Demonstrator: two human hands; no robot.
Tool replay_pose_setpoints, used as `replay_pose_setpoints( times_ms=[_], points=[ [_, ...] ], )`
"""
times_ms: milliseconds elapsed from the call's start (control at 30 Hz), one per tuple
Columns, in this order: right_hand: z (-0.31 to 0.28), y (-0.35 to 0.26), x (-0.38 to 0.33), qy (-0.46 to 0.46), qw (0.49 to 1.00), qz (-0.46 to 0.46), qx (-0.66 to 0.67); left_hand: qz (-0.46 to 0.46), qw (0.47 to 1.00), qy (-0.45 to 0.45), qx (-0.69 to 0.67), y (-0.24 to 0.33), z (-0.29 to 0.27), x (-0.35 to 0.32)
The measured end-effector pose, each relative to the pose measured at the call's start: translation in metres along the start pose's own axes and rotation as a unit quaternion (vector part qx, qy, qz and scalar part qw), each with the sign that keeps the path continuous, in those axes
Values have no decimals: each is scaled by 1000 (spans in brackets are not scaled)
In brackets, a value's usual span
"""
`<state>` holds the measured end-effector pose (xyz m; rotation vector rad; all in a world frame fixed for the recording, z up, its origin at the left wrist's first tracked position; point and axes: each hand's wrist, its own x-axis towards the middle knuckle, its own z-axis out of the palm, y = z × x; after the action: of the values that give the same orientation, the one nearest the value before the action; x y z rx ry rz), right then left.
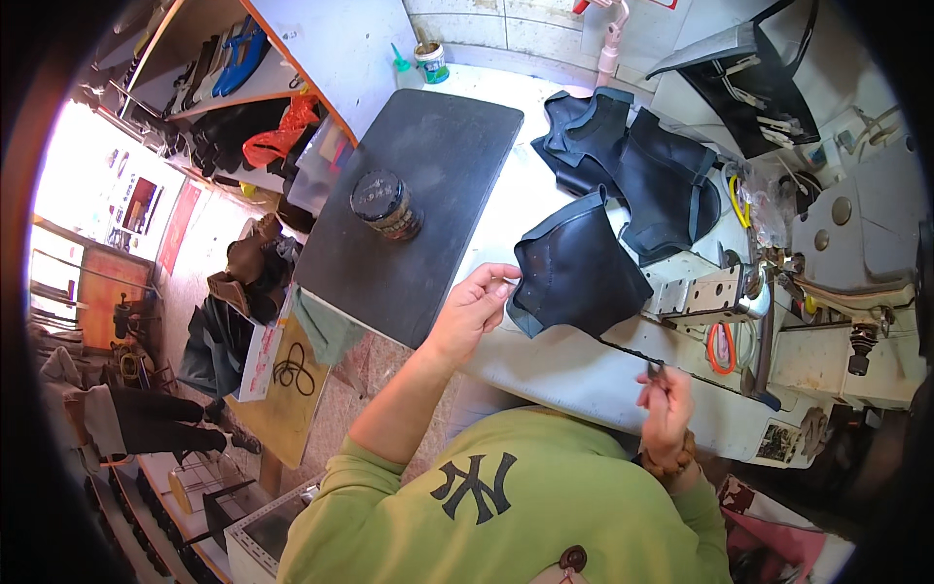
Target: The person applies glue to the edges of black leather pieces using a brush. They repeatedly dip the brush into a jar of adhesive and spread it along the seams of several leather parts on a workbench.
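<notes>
My left hand [477, 304] pinches the near left edge of a dark leather piece [574, 274] that lies on the white sewing table [555, 370]. My right hand [667, 401] is closed on a small dark tool, with its tip just above the table's front edge beside a thin dark strip [628, 352]. More dark leather pieces [632, 161] are piled farther back on the table. The sewing machine [837, 282] stands to the right of my hands.
A black mat [428, 185] with a round tin [385, 204] on it covers the table's left part. Orange-handled snips [720, 347] lie near the machine. A small can [431, 61] stands at the back. Shelves, bags and boxes crowd the floor at left.
</notes>
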<state>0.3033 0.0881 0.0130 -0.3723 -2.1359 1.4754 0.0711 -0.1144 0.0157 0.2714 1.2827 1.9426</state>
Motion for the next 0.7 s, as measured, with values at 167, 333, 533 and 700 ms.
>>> replay_pose_setpoints(
  times_ms=[167, 333, 533, 700],
  points=[
    [52, -25, 48, -111, 992, 5, 62, 3, 999, 22, 24, 0, -3, -6],
    [87, -30, 55, -187, 964, 97, 164, 25, 997, 68, 15, 2, 1, -10],
    [84, -35, 52, -178, 984, -8, 8, 9, 995, 85, -57, 6, 14, -17],
    [76, -37, 62, -157, 961, -116, -195, -11, 998, 34, 60, 7, 20, -17]
  ],
)
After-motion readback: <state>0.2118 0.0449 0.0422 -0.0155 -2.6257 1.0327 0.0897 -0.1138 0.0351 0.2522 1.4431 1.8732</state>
